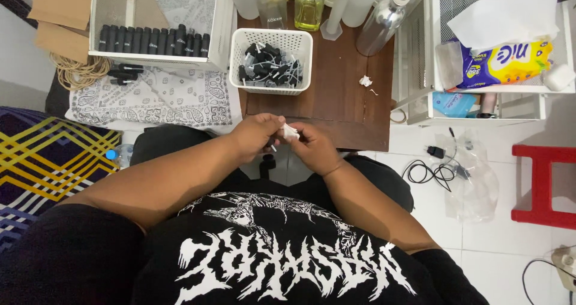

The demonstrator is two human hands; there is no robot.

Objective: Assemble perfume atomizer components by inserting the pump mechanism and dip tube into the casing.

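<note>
**At the near edge of the tabletop, both hands busy with a scrap of tissue**

Just off the front edge of the brown tabletop (336,110), the two hands meet over the lap. The left hand (255,136) is curled shut around something small and dark — only a thin stem pokes out below the fingers, so what exactly it is I cannot tell. The right hand (312,146) pinches a little wad of white tissue (290,131) between thumb and fingertips, pressed right against the left hand's piece. It reads as a wiping step, tissue rubbing the small part clean (that's my judgement). The next move would call for a steady turn of the part inside the left hand's grip, with light pressure from the tissue. Farther back, a white basket (273,41) holds a tangle of black spray pumps, and a row of black caps (153,40) sits in the white rack to the left.
</note>
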